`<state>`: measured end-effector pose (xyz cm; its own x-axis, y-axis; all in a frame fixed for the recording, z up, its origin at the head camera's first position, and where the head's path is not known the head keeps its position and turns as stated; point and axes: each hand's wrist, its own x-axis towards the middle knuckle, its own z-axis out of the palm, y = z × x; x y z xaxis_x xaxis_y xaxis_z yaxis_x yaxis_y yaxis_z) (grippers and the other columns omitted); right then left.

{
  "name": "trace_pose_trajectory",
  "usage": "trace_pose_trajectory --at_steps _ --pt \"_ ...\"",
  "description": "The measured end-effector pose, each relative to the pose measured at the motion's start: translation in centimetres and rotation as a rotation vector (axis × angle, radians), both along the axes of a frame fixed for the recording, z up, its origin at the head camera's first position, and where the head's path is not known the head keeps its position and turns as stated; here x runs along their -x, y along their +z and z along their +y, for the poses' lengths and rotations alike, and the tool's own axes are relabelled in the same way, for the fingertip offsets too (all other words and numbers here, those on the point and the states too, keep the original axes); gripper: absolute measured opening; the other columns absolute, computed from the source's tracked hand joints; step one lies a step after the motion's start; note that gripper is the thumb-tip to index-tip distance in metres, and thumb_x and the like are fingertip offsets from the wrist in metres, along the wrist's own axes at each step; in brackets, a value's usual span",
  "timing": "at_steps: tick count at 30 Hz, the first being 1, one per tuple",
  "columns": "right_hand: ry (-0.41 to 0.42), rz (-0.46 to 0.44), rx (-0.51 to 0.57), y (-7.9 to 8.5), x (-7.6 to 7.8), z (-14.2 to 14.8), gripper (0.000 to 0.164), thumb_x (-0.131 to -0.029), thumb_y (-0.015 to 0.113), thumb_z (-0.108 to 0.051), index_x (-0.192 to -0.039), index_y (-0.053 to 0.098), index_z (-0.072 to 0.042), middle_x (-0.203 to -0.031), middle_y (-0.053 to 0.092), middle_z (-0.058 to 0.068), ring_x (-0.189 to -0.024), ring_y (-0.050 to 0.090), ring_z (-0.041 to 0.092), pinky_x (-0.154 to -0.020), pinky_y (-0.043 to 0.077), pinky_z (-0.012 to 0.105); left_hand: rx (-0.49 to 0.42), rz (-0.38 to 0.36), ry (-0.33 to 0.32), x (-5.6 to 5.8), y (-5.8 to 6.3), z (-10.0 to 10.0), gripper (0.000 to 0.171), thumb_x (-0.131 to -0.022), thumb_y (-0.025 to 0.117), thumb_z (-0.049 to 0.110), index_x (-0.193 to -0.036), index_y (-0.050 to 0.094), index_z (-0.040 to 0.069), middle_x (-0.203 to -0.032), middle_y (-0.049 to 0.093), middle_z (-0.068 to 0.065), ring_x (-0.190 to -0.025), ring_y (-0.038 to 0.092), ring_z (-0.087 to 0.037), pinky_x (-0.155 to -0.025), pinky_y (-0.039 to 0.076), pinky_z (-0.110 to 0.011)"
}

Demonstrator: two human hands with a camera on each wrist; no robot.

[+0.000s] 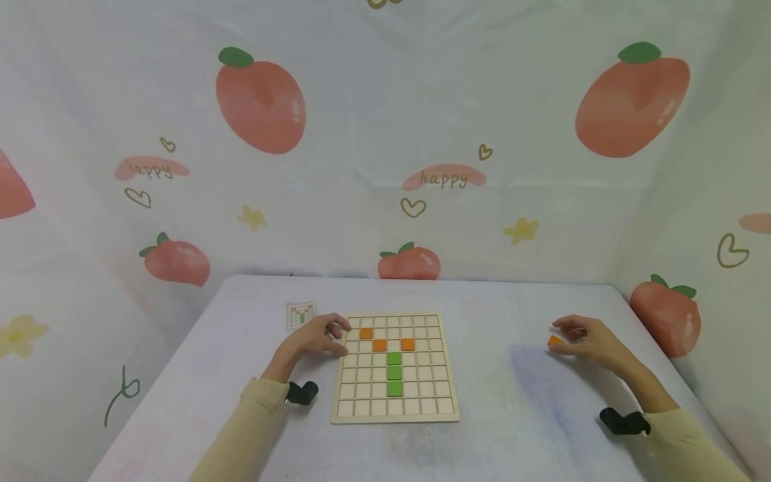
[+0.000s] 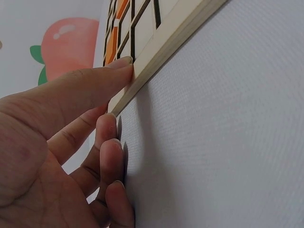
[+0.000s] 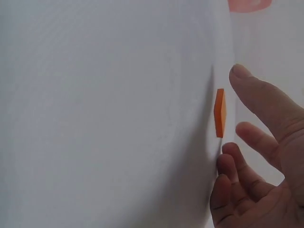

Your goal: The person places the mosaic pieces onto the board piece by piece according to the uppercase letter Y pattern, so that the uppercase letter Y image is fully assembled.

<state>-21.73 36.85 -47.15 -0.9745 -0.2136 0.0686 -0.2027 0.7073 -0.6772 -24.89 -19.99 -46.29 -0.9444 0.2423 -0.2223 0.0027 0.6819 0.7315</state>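
A pale wooden grid board (image 1: 419, 408) lies on the table, with three orange tiles (image 1: 366, 333) and three green tiles (image 1: 394, 373) in its squares. My left hand (image 1: 317, 336) is at the board's left edge. In the left wrist view the thumb (image 2: 107, 78) touches the rim while the other fingers bend down beside it, close to the table. Far to the right, my right hand (image 1: 587, 340) hovers around a loose orange tile (image 3: 220, 114). Its thumb and fingers are spread, with a gap between them and the tile in the right wrist view.
A small printed card (image 1: 301, 315) with a coloured grid pattern lies behind the left hand. The white table (image 1: 494, 428) ends at a fabric backdrop (image 1: 355, 227) with fruit prints. Black wrist mounts (image 1: 302, 393) sit on both forearms.
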Motion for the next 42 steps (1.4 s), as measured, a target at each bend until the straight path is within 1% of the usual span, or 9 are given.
trace_pose_trajectory --at_steps 4,13,19,23,26,31,36,39,42 --pt "-0.002 0.017 -0.017 -0.2 -0.2 0.3 0.050 -0.077 0.090 -0.020 -0.115 0.069 0.005 -0.106 0.067 0.014 -0.092 0.061 0.028 -0.076 0.049 0.028 0.001 0.001 -0.005 0.0 0.0 0.0 0.045 -0.074 0.089 0.005 -0.114 0.067 0.008 -0.095 0.058 -0.005 -0.087 0.052 -0.024 -0.077 0.043 -0.037" --pt "0.018 -0.006 0.015 -0.3 -0.2 0.3 0.033 -0.081 0.087 -0.013 -0.105 0.072 0.004 -0.093 0.065 0.007 -0.080 0.058 0.019 -0.063 0.050 0.028 -0.005 0.006 -0.027 -0.3 0.3 -0.1 0.044 -0.076 0.086 0.005 -0.115 0.066 0.006 -0.096 0.058 -0.006 -0.088 0.052 -0.024 -0.077 0.043 -0.036" --pt "0.038 0.017 0.013 -0.4 0.0 0.2 0.026 -0.082 0.085 -0.009 -0.101 0.073 0.002 -0.087 0.066 0.002 -0.075 0.056 0.015 -0.063 0.048 0.026 -0.005 0.004 -0.011 -0.2 0.2 -0.1 0.046 -0.075 0.088 0.004 -0.116 0.067 0.007 -0.096 0.058 -0.006 -0.087 0.052 -0.024 -0.077 0.044 -0.038" --pt "0.057 0.009 0.023 -0.3 0.2 0.0 0.024 -0.082 0.084 -0.007 -0.102 0.073 0.002 -0.088 0.066 0.003 -0.074 0.055 0.014 -0.064 0.047 0.026 0.005 0.007 -0.007 -0.2 0.2 0.0 0.047 -0.074 0.088 0.004 -0.116 0.067 0.007 -0.096 0.058 -0.006 -0.087 0.052 -0.023 -0.078 0.044 -0.038" --pt "0.068 -0.004 0.029 -0.2 0.4 -0.3 0.025 -0.084 0.083 -0.008 -0.104 0.073 0.002 -0.093 0.067 0.006 -0.077 0.057 0.015 -0.066 0.049 0.026 0.007 0.005 -0.005 -0.2 0.2 -0.1 0.047 -0.074 0.088 0.004 -0.116 0.067 0.007 -0.096 0.058 -0.006 -0.087 0.051 -0.024 -0.077 0.043 -0.038" --pt "0.090 -0.013 0.086 0.1 1.0 -1.2 0.025 -0.087 0.082 -0.011 -0.108 0.073 0.000 -0.100 0.068 0.008 -0.082 0.058 0.017 -0.069 0.050 0.026 0.004 0.003 -0.005 -0.1 0.2 -0.1 0.047 -0.075 0.088 0.004 -0.116 0.067 0.007 -0.096 0.057 -0.006 -0.087 0.051 -0.023 -0.078 0.043 -0.038" --pt "0.139 -0.042 0.173 0.1 1.5 -3.0 0.027 -0.087 0.081 -0.010 -0.110 0.072 0.000 -0.102 0.068 0.010 -0.082 0.058 0.017 -0.066 0.049 0.027 0.000 0.006 -0.008 -0.2 0.1 -0.1 0.047 -0.074 0.088 0.004 -0.116 0.067 0.007 -0.096 0.058 -0.006 -0.087 0.052 -0.023 -0.078 0.044 -0.039" --pt "0.168 -0.059 0.201 0.2 1.9 -4.2 0.028 -0.087 0.081 -0.008 -0.111 0.071 0.001 -0.103 0.069 0.011 -0.082 0.060 0.019 -0.066 0.050 0.027 -0.004 0.008 -0.010 -0.2 0.0 0.0 0.047 -0.074 0.088 0.004 -0.116 0.067 0.006 -0.096 0.058 -0.006 -0.087 0.052 -0.023 -0.078 0.044 -0.038" --pt "0.196 -0.055 0.219 0.3 2.2 -5.5 0.028 -0.086 0.081 -0.007 -0.111 0.071 0.001 -0.104 0.070 0.012 -0.083 0.061 0.021 -0.068 0.050 0.027 -0.005 0.005 -0.007 -0.2 0.0 0.0 0.046 -0.074 0.088 0.003 -0.115 0.067 0.006 -0.096 0.058 -0.006 -0.087 0.051 -0.023 -0.077 0.044 -0.038"
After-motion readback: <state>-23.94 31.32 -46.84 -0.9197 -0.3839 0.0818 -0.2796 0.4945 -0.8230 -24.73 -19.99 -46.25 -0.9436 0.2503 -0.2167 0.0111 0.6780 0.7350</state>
